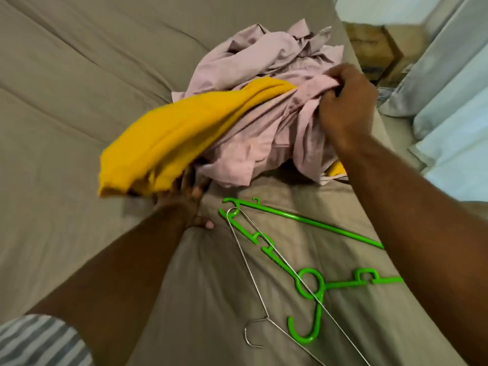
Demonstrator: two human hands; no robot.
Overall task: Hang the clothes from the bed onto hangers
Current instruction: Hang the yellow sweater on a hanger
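Gripping a bunch of the pink garment [264,122] at two o'clock, the right hand [343,101] is likely parting it from the yellow garment [171,138]. The left hand [184,199] is sitting beneath the yellow cloth on the bed [79,101]; I cannot tell its fingers' state. The green hanger [309,286] and wire hanger [253,273] are lying ready at five o'clock.

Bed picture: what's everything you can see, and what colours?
Bed sheet: one, grey-brown, under everything.
Pink clothes: one crumpled pile, pale pink, middle of the bed.
Yellow garment: one, mustard yellow, left of the pink pile.
Green hanger: one, bright green, on the sheet.
Wire hanger: one, silver, lying across the green hanger.
Cardboard box: one, brown, beyond the bed, top right.
Curtain: one, pale blue-white, right edge.
Sleeve: one, grey-striped, bottom left.
Left hand: one, mostly hidden beneath the yellow garment.
Right hand: one, fingers gripping the pink clothes.
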